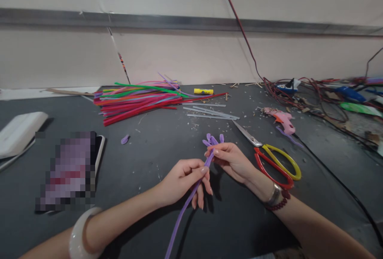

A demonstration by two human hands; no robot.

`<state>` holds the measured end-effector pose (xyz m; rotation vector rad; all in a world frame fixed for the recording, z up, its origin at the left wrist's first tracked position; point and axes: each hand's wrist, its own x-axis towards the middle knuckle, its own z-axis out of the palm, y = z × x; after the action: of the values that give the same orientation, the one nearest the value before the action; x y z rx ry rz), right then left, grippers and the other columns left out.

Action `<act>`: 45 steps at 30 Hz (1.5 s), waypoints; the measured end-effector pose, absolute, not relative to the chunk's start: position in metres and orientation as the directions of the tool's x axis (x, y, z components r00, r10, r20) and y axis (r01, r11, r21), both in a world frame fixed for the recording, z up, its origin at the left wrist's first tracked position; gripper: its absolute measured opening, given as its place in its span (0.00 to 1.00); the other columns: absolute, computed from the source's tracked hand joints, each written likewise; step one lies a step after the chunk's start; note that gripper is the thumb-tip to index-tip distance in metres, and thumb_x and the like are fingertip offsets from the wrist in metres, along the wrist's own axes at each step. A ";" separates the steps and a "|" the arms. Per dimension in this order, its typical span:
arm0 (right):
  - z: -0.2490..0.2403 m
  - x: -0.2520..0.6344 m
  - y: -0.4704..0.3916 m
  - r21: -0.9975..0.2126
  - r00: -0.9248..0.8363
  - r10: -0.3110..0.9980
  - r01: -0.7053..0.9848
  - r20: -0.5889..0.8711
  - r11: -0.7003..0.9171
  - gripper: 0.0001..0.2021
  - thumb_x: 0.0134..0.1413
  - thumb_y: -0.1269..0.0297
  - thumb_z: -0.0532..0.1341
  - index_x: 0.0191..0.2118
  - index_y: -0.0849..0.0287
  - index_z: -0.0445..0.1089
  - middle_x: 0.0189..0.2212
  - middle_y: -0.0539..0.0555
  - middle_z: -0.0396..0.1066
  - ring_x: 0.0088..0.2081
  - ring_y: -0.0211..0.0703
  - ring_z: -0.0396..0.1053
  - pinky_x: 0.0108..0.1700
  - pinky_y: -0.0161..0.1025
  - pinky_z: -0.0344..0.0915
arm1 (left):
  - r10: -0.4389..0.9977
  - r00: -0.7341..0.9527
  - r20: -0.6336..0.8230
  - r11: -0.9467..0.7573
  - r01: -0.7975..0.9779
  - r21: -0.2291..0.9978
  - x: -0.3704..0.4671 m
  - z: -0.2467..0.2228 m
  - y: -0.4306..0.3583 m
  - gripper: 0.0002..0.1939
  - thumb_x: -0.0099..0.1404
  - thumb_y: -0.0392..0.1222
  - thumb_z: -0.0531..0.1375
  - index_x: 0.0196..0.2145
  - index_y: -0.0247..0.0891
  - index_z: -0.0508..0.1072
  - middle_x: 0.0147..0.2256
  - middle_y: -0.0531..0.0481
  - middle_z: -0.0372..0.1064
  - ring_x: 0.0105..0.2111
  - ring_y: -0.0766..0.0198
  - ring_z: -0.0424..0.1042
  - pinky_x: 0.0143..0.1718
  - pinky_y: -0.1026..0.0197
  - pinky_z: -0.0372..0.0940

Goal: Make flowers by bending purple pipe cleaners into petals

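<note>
We hold the purple stem [182, 213] above the near middle of the dark table [161, 147], its looped tips [211, 140] pointing far. Our left hand [182, 179] pinches it between thumb and fingers; our right hand [233, 161] grasps it, apparently just below the loops. Scissors [258, 145] and a pink glue gun [284, 121] lie right, a coloured bundle [143, 102] far left.

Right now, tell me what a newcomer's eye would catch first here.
Probably the left hand and right hand near the middle, pinching a long purple strip. Next might come the bright bundle of coloured strips at the back, left of centre, and the red-and-yellow-handled scissors to the right of the hands.
</note>
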<state>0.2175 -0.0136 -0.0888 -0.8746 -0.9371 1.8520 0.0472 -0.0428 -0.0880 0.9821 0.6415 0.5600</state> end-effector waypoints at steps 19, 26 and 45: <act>-0.091 0.223 -0.013 -0.918 -0.495 0.868 -0.324 -0.043 -0.230 0.08 0.36 0.64 0.68 0.28 0.58 0.74 0.27 0.50 0.73 0.30 0.36 0.67 0.37 0.36 0.62 | 0.605 0.766 -0.219 0.481 -0.133 0.866 0.044 -0.088 -0.044 0.13 0.63 0.45 0.52 0.28 0.32 0.63 0.21 0.48 0.70 0.14 0.68 0.69 0.11 0.71 0.61; -0.089 0.224 -0.015 -0.893 -0.539 0.840 -0.344 -0.064 -0.289 0.06 0.37 0.65 0.68 0.24 0.59 0.72 0.24 0.50 0.74 0.23 0.32 0.65 0.26 0.33 0.60 | 0.544 0.802 -0.247 0.508 -0.081 0.858 0.044 -0.085 -0.043 0.12 0.63 0.44 0.51 0.27 0.33 0.62 0.21 0.48 0.71 0.12 0.68 0.68 0.10 0.72 0.59; -0.077 0.229 -0.013 -0.994 -0.494 0.865 -0.107 0.085 0.037 0.07 0.40 0.71 0.66 0.30 0.60 0.70 0.27 0.49 0.72 0.29 0.34 0.69 0.34 0.33 0.67 | 0.703 0.671 -0.236 0.377 -0.071 0.924 0.044 -0.082 -0.043 0.13 0.61 0.46 0.54 0.26 0.32 0.65 0.19 0.50 0.69 0.14 0.70 0.69 0.11 0.73 0.60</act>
<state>0.2288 -0.0133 -0.0771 -0.7977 -1.5313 1.5705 0.0440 -0.0433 -0.0825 1.0811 0.6901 0.5484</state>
